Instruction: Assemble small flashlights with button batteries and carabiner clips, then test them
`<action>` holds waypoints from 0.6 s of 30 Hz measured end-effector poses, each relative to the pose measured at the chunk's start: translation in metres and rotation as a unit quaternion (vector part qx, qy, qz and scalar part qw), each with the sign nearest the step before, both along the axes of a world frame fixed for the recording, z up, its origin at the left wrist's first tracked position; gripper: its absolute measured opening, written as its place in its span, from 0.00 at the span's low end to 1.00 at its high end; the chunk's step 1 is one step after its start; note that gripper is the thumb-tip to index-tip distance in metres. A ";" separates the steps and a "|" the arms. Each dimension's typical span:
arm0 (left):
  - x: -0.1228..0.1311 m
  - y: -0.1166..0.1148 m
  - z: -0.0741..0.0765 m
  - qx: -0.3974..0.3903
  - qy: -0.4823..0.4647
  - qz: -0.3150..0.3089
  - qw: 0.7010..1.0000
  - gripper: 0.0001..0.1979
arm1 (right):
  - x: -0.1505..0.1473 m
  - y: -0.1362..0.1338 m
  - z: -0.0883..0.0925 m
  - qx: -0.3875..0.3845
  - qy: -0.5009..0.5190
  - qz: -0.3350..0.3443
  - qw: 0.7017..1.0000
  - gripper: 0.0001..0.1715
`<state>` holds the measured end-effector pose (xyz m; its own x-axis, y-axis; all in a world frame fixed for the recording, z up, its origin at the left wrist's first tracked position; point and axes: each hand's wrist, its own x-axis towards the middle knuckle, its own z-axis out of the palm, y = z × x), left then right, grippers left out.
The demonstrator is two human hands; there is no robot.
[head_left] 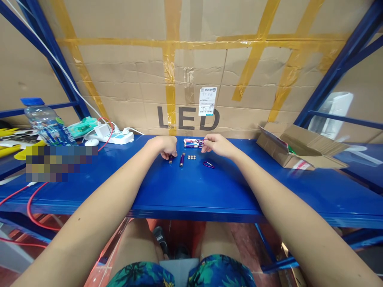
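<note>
At the back of the blue table, my left hand [168, 147] has its fingers closed on a small dark purple metal piece [170, 160] with a shiny tip. Just right of it lies a slim purple tube [182, 160], like a mini flashlight body. Several button cells [192, 157] sit in a small cluster beside the tube. My right hand [218, 145] pinches a thin purple loop [204, 140], seemingly a carabiner, at the right end of a row of slim metallic mini flashlights [192, 142]. Nearer me rests a loose purple carabiner [208, 164].
A large taped carton [143, 87] marked LED stands behind the blue table [191, 191]. On the right is an open small cardboard box [284, 149]. A power strip [116, 136], a water bottle [49, 123] and red cables [31, 203] occupy the left side.
</note>
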<state>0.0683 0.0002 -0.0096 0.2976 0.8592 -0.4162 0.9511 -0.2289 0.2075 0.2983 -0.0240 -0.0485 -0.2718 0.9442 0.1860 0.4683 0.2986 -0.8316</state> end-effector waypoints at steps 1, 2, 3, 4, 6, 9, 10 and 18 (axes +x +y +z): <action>0.000 0.000 0.000 -0.003 -0.002 0.005 1.000 0.13 | 0.000 0.000 0.000 -0.002 -0.001 0.000 1.000 0.14; 0.000 0.000 0.000 -0.005 -0.001 0.008 1.000 0.13 | 0.000 0.000 -0.001 -0.004 -0.003 0.001 1.000 0.14; 0.000 0.000 0.000 -0.005 -0.001 0.009 1.000 0.14 | 0.000 0.000 -0.001 -0.004 -0.005 0.002 1.000 0.14; -0.001 0.000 0.000 -0.004 -0.002 0.011 1.000 0.14 | 0.000 0.000 -0.001 -0.004 -0.007 0.003 1.000 0.14; -0.002 0.001 0.001 -0.002 -0.013 0.016 1.000 0.16 | 0.000 0.000 -0.001 -0.002 -0.011 0.006 1.000 0.13; -0.003 0.002 0.001 -0.005 -0.024 0.028 0.999 0.18 | 0.000 -0.002 0.000 -0.009 -0.010 0.005 1.000 0.12; -0.003 0.002 0.001 -0.006 -0.023 0.029 0.999 0.19 | 0.000 -0.003 0.001 -0.014 -0.009 0.002 1.000 0.12; -0.006 0.006 -0.001 -0.014 -0.015 0.019 1.000 0.18 | -0.002 -0.004 0.002 -0.027 -0.012 -0.002 1.000 0.14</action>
